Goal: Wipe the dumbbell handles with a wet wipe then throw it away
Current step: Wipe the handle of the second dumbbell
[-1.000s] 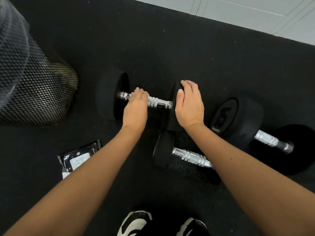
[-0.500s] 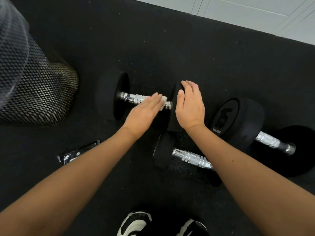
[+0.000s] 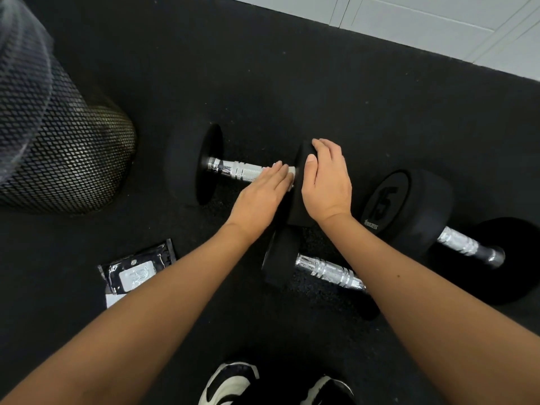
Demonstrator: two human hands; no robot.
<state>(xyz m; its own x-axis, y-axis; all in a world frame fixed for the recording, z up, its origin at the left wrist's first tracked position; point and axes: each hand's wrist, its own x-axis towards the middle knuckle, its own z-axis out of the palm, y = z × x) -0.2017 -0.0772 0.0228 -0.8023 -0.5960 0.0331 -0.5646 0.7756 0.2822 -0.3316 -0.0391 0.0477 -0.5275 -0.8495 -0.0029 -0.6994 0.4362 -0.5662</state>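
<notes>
Head view: black rubber floor (image 3: 321, 83) meets white wall panels (image 3: 423, 21).

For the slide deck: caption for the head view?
Left hand wipes chrome dumbbell handle with white wet wipe; right hand steadies black rubber weight head.

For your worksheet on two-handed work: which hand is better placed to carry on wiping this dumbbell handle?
Left. The left hand already presses the wet wipe onto the chrome handle, while the right hand rests on the dumbbell's end weight, probably steadying it.
</notes>
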